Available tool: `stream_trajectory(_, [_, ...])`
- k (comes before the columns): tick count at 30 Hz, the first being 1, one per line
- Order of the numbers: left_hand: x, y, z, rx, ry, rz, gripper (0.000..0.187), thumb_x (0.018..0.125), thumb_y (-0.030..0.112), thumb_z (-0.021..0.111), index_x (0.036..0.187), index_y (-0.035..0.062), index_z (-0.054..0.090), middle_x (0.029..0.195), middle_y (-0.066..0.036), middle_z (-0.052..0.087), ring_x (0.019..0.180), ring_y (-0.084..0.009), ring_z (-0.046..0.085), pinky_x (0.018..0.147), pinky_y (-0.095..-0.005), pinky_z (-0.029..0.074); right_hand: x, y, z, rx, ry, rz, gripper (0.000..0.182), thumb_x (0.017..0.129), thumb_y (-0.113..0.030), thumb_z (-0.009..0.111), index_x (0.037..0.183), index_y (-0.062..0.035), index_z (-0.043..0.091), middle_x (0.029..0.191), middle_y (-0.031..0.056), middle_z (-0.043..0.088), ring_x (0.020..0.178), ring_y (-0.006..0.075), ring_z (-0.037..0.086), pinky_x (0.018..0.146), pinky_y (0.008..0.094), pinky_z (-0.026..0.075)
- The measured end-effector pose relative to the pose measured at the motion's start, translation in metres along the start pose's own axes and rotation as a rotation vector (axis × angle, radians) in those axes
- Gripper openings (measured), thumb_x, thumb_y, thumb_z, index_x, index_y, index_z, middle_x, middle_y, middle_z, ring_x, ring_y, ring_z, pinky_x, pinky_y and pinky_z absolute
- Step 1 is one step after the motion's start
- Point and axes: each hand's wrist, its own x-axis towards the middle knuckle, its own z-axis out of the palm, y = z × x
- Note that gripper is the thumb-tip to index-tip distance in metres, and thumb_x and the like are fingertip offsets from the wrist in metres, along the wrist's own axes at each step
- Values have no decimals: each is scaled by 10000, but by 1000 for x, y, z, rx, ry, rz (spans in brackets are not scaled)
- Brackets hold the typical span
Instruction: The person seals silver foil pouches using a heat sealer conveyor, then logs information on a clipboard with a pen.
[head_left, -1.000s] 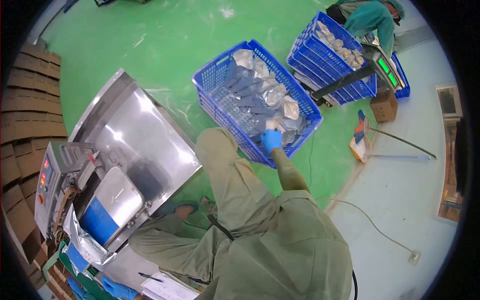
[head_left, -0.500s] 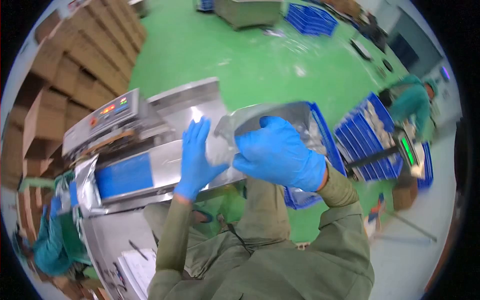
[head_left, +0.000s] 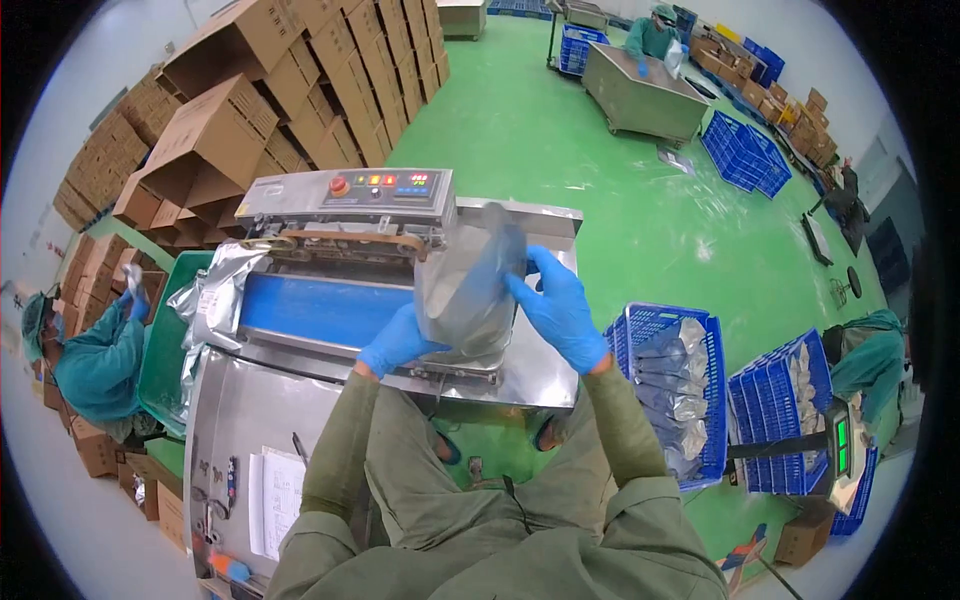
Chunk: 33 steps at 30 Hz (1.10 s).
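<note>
A silver foil bag stands at the right end of a continuous band sealer, over its steel side table. My left hand, in a blue glove, grips the bag's lower left side. On the other side my right hand, also gloved in blue, pinches the bag's upper right edge between thumb and fingers. The bag's contents are hidden. Left of my hands runs the sealer's blue conveyor belt, with a crumpled foil bag at its far left end.
At my right stands a blue crate of silver bags, with a scale display beyond it. A notebook and small tools lie on the steel table. Co-workers sit at left and right; another stands behind a steel bin.
My view has turned from the crate side toward the sealer. My right hand has carried the bag to the sealer's end, and my left hand, open before, now grips it too.
</note>
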Motion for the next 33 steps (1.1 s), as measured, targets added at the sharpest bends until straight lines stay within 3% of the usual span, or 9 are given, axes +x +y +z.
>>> stream_trajectory(5, [-33,83,-28,48,296,263,278,885,110,684,1148,46,624,986,-62,692,886,-189,651,766,-332,530,7,15,0,-277,91,-232,93,931,-169,603,936,-77,600,792,157,564,679,343,598,600,449,476])
stream_trajectory(11, [-40,51,-51,1292,243,339,324,838,163,703,1152,99,655,1049,-88,705,895,-299,680,758,-376,561,-15,54,-31,-439,104,-571,113,868,-76,667,968,-65,616,855,115,616,711,294,619,600,412,502])
stream_trajectory(12, [-36,40,-44,1160,471,660,321,813,171,706,1127,116,671,1102,-100,706,945,-287,689,767,-382,561,-21,59,-29,-398,94,-603,144,861,-58,679,996,-63,628,883,113,637,724,276,633,604,393,510])
stream_trajectory(14, [-29,49,-19,655,624,692,290,846,101,684,1136,94,687,1101,-91,711,942,-246,687,762,-359,552,-25,35,-10,-57,211,-397,195,858,-37,693,1046,-59,648,946,121,664,750,237,651,622,340,517])
stream_trajectory(17, [-23,60,29,-35,857,299,128,958,62,608,1028,-4,692,770,-48,638,709,-72,519,634,-257,443,-38,29,8,223,329,-67,112,904,-38,669,1009,-1,676,868,65,686,739,128,642,642,246,501])
stream_trajectory(20, [-5,57,16,-81,785,123,163,913,111,656,851,-39,663,694,-30,593,670,-57,486,572,-273,393,-42,9,10,444,405,299,212,958,-85,599,786,38,614,647,-17,529,620,53,485,559,262,411])
stream_trajectory(25, [60,-52,5,-57,606,-87,298,849,191,669,693,-61,641,555,-97,544,533,-132,465,538,-383,401,-27,89,50,363,339,400,344,937,-173,586,654,12,519,571,-26,406,565,66,376,508,303,308])
stream_trajectory(28, [80,-100,-7,-14,678,2,317,832,226,683,692,-59,668,559,-150,601,506,-180,521,546,-397,420,-20,115,80,517,320,577,342,906,-174,593,629,17,531,560,-13,423,558,74,385,506,320,325])
stream_trajectory(33, [88,-139,-42,126,690,-94,300,828,233,691,733,-51,696,646,-190,661,581,-241,634,590,-409,465,-3,157,120,473,267,399,328,922,-176,606,651,2,559,584,-20,448,571,78,404,498,324,343])
